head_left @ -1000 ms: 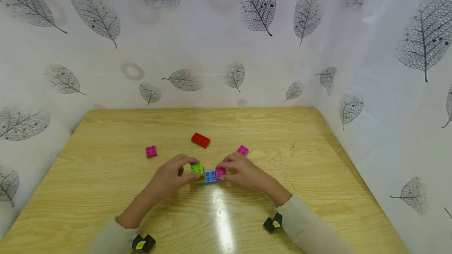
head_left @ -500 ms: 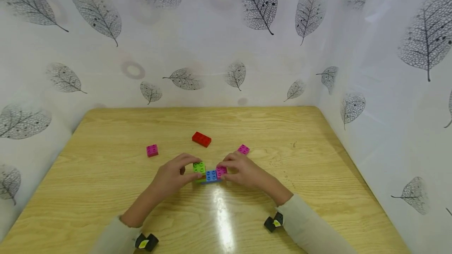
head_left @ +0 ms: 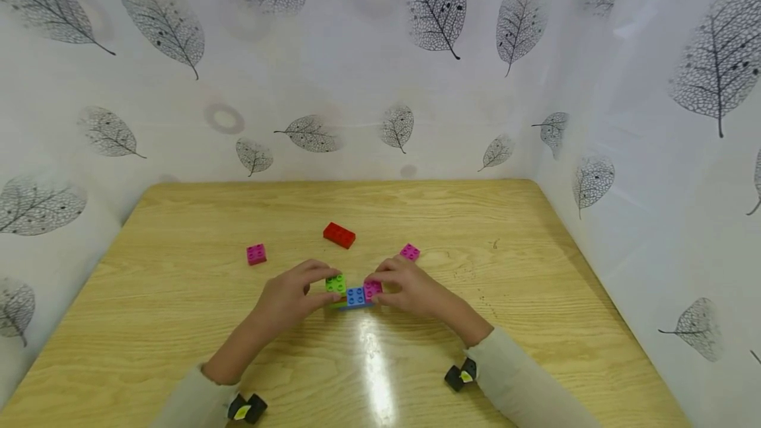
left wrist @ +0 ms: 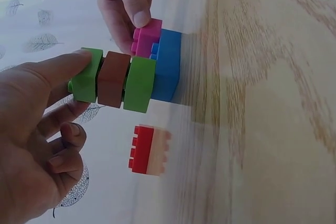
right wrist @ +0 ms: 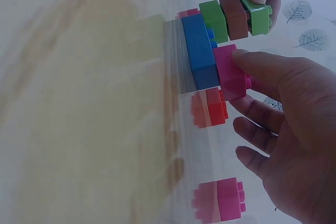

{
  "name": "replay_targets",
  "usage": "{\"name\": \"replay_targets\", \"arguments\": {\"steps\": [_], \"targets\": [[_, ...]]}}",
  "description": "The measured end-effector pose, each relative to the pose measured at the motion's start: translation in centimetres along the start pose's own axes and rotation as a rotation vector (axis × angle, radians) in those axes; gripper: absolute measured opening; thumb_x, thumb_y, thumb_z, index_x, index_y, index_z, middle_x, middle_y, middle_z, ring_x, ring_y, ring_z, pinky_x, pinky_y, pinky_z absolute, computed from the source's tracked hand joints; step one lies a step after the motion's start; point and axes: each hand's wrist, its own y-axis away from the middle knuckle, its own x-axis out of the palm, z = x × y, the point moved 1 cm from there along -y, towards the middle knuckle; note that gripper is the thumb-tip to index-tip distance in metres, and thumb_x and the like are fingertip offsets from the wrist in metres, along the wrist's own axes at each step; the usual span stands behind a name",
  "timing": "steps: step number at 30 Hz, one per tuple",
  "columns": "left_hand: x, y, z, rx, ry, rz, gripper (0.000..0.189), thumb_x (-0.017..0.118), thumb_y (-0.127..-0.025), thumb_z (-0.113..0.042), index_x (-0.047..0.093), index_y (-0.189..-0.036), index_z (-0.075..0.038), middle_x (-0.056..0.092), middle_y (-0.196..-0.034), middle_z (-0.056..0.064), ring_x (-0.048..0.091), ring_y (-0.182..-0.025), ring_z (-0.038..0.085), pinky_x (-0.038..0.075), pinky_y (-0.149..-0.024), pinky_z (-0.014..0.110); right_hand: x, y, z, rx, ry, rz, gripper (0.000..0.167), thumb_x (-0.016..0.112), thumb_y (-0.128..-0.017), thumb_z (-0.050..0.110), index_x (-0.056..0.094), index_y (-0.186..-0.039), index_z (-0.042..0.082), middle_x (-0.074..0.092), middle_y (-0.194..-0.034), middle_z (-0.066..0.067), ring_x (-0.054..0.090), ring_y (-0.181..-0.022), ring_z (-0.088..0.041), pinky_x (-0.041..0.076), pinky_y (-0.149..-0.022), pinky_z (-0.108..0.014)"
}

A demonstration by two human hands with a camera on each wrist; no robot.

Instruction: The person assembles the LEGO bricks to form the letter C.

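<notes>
Left grip (head_left: 288, 296) clamps a square green plastic block (head_left: 335, 285), right grip (head_left: 410, 288) a square pink plastic block (head_left: 372, 290) — opposite ends of the blue plastic brick (left wrist: 167, 64), seemingly steadying it on the wooden bench (head_left: 452, 216).

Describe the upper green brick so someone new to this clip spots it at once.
On the wooden table, find the left hand. It pinches the upper green brick, topmost of three stacked there. Unlike the lower green brick, it sits above the brown brick.
</notes>
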Motion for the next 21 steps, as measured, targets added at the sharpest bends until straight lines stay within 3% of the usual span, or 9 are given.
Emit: {"name": "replay_targets", "arguments": {"steps": [16,21], "targets": [[-0.14,-0.13,-0.68,-0.024,-0.040,0.038,0.041,0.077,-0.089,-0.038,0.071,-0.127,-0.024,0.064,-0.117,-0.009,0.045,-0.069,0.005,0.038,-0.053,0.021,-0.07,0.03,0.03,-0.026,0.014,-0.012,0.035,0.072,-0.095,0.029,0.070,-0.127,0.017,0.065,-0.120,-0.001,0.056,-0.114,-0.018,0.049,-0.098,-0.039],[0.01,0.00,-0.53,-0.028,-0.014,0.045,0.042,0.075,-0.090,-0.039,0.068,-0.129,-0.024,0.062,-0.115,-0.012,0.043,-0.068,0.005,0.037,-0.052,0.021,-0.09,0.08,0.17,-0.024,0.012,-0.016,0.034,0.072,-0.095,0.029,0.071,-0.127,0.018,0.065,-0.119,0.000,0.056,-0.112,-0.017,0.049,-0.096,-0.037]]}}
